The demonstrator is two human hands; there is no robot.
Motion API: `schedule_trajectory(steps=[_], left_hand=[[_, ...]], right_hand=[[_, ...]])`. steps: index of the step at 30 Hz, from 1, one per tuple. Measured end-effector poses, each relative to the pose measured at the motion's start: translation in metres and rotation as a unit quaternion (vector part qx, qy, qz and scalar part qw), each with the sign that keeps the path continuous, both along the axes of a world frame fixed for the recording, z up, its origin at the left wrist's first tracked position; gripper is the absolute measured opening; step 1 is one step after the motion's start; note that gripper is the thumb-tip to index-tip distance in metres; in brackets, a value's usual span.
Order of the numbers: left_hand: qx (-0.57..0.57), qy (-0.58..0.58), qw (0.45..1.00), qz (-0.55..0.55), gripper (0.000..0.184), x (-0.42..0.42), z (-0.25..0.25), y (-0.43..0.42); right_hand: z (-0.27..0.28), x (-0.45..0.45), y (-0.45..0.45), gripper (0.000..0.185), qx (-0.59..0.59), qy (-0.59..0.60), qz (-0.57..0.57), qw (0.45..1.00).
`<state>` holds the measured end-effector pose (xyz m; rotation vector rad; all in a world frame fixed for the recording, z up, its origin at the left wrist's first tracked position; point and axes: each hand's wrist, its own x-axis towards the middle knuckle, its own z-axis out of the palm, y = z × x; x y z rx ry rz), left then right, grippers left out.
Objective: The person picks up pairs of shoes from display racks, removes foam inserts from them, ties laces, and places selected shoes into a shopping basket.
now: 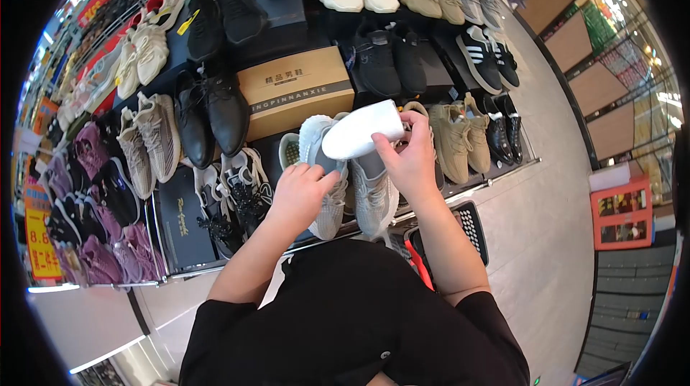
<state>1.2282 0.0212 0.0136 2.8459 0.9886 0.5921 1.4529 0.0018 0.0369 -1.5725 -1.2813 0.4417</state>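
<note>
A white, smooth, rounded shoe insert (363,131) is pinched in my right hand (413,156), its round end pointing left above a pair of light grey knit sneakers. My left hand (302,195) is on the left grey sneaker (330,210), fingers curled at its collar and thumb over the opening. Beside it stands the right grey sneaker (371,195), its upper part partly hidden by the insert. Part of a pale shoe with a green dotted insole (290,151) shows behind my left hand.
A brown shoe box (295,91) stands behind the sneakers. Black leather shoes (212,109) are to the left, tan sneakers (458,138) to the right. A dark basket (471,231) with a red handle (418,262) is below the rack's metal front rail (503,174).
</note>
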Motion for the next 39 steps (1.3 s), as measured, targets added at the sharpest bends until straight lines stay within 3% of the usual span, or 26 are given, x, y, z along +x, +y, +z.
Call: schedule_trajectory(steps=[2,3,5,7,9,14,16,22,25,28,33,35,39], left_hand=[[0.001,-0.006,1.0,0.012,0.029,-0.001,-0.003,-0.002],[0.002,-0.01,1.0,0.013,0.029,-0.001,-0.004,-0.003],[0.001,-0.004,1.0,0.019,0.031,-0.003,-0.001,-0.005],[0.013,-0.008,1.0,0.02,0.033,-0.003,0.0,-0.006],[0.022,-0.01,1.0,0.019,0.034,-0.003,-0.001,-0.007],[0.017,-0.021,0.999,0.037,0.03,-0.003,0.002,-0.007],[0.004,-0.033,0.999,0.03,0.023,-0.004,-0.002,-0.006],[-0.048,-0.083,0.995,0.03,0.016,0.001,-0.009,-0.008],[-0.068,-0.107,0.991,0.036,0.02,0.001,-0.012,-0.008],[-0.068,-0.155,0.984,0.064,0.028,-0.001,-0.009,-0.012],[-0.115,-0.18,0.967,0.137,0.037,-0.022,-0.042,-0.03],[-0.157,-0.172,0.962,0.143,0.039,-0.031,-0.064,-0.038],[-0.215,-0.184,0.951,0.122,0.041,-0.035,-0.073,-0.051]], right_hand=[[-0.002,-0.004,0.005,0.055,0.01,-0.12,0.039,0.992],[0.001,-0.007,0.007,0.055,0.012,-0.12,0.044,0.992],[0.01,-0.014,0.007,0.06,0.101,-0.241,0.109,0.959],[0.015,-0.019,0.009,0.056,0.057,-0.205,0.132,0.968],[0.017,-0.021,0.014,0.049,0.164,-0.323,0.179,0.915],[-0.007,-0.017,0.019,0.045,0.109,-0.283,0.233,0.924],[-0.011,-0.013,0.015,0.037,0.04,-0.297,0.262,0.917],[-0.018,-0.024,0.0,0.039,-0.041,-0.376,0.286,0.881],[-0.029,-0.034,-0.011,0.038,-0.051,-0.394,0.26,0.88],[-0.039,-0.041,-0.03,0.042,0.027,-0.406,0.134,0.904],[-0.037,-0.036,-0.05,0.038,-0.047,-0.375,0.079,0.922],[-0.038,-0.026,-0.045,0.032,-0.049,-0.404,0.177,0.896],[-0.046,-0.018,-0.018,0.01,-0.048,-0.441,0.228,0.867]])
